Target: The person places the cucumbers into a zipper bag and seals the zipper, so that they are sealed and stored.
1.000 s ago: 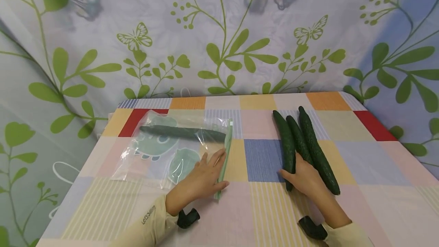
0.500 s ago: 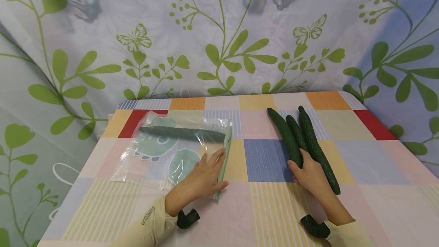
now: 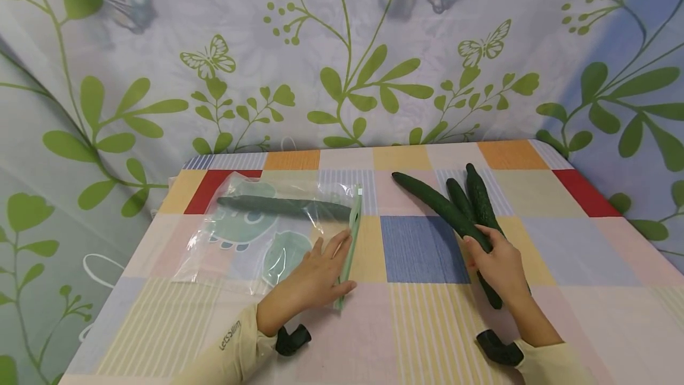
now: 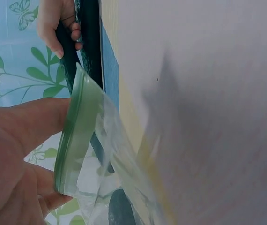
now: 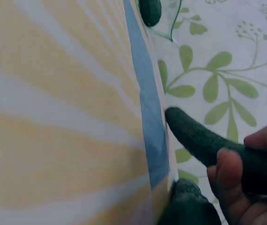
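Note:
In the head view, the left hand (image 3: 315, 275) rests spread on the green zip edge (image 3: 351, 242) of a clear zip bag (image 3: 203, 260). Its fingers are nearly straight. One cucumber (image 3: 288, 204) lies inside the bag, across its far part. On the right, the right hand (image 3: 499, 263) grips a dark green cucumber (image 3: 427, 192) near its lower end, thumb on one side and fingers on the other. That cucumber slants up to the left, over two others: a middle cucumber (image 3: 488, 290) and a right cucumber (image 3: 480, 195), both partly hidden by the hand.
A patchwork cloth (image 3: 561, 254) covers the table. Behind hangs a leafy curtain (image 3: 256, 64). Each wrist wears a black device, a left one (image 3: 293, 340) and a right one (image 3: 499, 347). A white cord (image 3: 96, 266) loops beside the table's left edge.
The right hand has moved slightly right with the leftmost cucumber, which has swung from steep to slanting, its far tip going left. The left hand and bag have stayed still.

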Tool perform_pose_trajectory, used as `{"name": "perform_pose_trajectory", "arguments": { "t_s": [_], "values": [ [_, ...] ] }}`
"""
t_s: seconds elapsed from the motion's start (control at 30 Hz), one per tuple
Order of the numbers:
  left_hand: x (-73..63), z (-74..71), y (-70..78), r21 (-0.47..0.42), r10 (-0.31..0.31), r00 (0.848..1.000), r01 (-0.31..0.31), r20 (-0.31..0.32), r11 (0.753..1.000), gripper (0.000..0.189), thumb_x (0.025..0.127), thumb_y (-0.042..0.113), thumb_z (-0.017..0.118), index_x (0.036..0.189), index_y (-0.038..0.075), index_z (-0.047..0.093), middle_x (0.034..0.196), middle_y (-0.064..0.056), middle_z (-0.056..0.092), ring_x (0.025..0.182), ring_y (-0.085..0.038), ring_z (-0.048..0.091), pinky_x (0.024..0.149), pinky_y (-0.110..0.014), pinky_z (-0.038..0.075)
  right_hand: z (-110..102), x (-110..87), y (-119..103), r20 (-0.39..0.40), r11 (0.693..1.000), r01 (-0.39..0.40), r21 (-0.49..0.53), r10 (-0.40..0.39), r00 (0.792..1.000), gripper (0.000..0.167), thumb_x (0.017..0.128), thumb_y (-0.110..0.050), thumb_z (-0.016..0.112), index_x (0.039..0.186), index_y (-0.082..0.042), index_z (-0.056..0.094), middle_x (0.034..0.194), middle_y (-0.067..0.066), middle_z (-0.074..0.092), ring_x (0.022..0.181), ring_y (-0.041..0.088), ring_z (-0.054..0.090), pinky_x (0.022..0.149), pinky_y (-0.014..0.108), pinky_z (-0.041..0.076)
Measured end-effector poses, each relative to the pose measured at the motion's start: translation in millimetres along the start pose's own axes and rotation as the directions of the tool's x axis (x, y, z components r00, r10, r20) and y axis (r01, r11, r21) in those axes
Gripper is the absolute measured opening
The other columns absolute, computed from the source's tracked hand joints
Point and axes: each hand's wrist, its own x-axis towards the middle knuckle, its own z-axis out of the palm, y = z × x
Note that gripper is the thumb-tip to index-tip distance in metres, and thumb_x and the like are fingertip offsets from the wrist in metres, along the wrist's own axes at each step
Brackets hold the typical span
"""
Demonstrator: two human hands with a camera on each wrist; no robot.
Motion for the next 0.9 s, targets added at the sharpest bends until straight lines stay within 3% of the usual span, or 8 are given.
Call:
{"name": "perform_pose_trajectory", "arguments": {
  "t_s": [0.13,0.33,0.47,0.63,0.9],
  "values": [
    [0.1,-0.9,-0.3,-0.007,-0.002,1.0,0.002,-0.003,1.0,0.077,0.087,0.036,0.059,0.144,0.0,0.021,0.15,-0.009,0.017,0.123,-0.057,0.028,0.089,-0.063,0.037,-5,4.6,8,-0.024,0.995,-0.032,0.098,0.035,0.999,0.053,0.09,-0.032,0.055,0.127,0.005,0.045,0.076,0.014,0.065,0.049,0.01,0.057,0.051,0.024,0.048],
    [-0.2,-2.2,-0.7,-0.028,0.006,1.0,-0.007,-0.003,1.0,0.078,0.087,0.034,0.059,0.144,-0.001,0.019,0.151,-0.01,0.014,0.123,-0.057,0.027,0.093,-0.062,0.035,-6,13.9,31,-0.027,0.972,-0.068,0.223,0.076,0.997,0.054,0.084,-0.039,0.062,0.12,-0.001,0.051,0.067,-0.007,0.062,0.047,0.011,0.054,0.048,0.025,0.049],
    [0.1,-2.0,-2.1,-0.054,0.028,1.0,-0.028,-0.014,0.998,0.077,0.088,0.032,0.058,0.144,-0.002,0.018,0.151,-0.012,0.013,0.124,-0.058,0.025,0.099,-0.06,0.029,-17,9.8,22,0.03,0.958,-0.084,0.274,0.079,0.996,0.042,0.084,-0.031,0.064,0.116,-0.005,0.054,0.064,-0.01,0.061,0.045,0.009,0.047,0.045,0.026,0.044],
    [0.6,0.2,-2.6,-0.06,0.049,0.998,-0.051,-0.03,0.997,0.078,0.087,0.032,0.059,0.143,-0.004,0.018,0.15,-0.013,0.014,0.125,-0.057,0.025,0.102,-0.059,0.026,-31,3.3,18,0.064,0.942,-0.043,0.334,0.023,0.998,0.019,0.085,-0.022,0.065,0.103,-0.022,0.059,0.064,-0.011,0.063,0.044,0.008,0.042,0.042,0.027,0.038],
    [1.8,2.2,-1.2,-0.042,0.092,0.994,-0.094,-0.055,0.995,0.079,0.088,0.032,0.058,0.143,-0.006,0.016,0.15,-0.016,0.012,0.136,-0.035,0.021,0.109,-0.052,0.017,-40,-0.1,16,0.12,0.901,0.063,0.429,-0.126,0.985,0.027,0.083,-0.004,0.064,0.099,-0.026,0.061,0.063,-0.008,0.062,0.042,0.008,0.039,0.039,0.031,0.031]
  ]
}}
